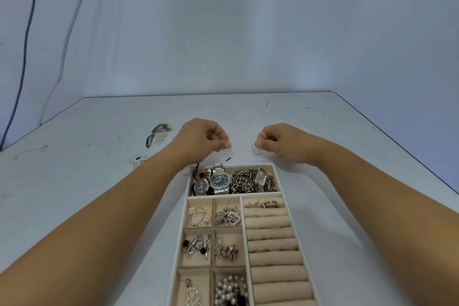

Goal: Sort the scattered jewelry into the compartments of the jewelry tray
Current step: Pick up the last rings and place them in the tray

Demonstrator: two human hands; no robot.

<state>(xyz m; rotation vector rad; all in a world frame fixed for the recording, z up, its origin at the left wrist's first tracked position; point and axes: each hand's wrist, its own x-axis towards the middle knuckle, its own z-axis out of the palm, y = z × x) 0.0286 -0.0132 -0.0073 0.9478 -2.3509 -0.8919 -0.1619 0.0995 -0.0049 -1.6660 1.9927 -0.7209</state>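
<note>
Lying under right hand's (278, 142) pinch, a wire hoop (252, 148).

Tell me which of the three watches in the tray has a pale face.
The rectangular watch, lying on the chains at the right of the far compartment. The small watch and the big silver watch, both on the left, have dark dials.

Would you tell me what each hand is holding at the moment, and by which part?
The right hand pinches a thin hoop at its rim; the left hand pinches a tiny item, too small to say where.
</note>
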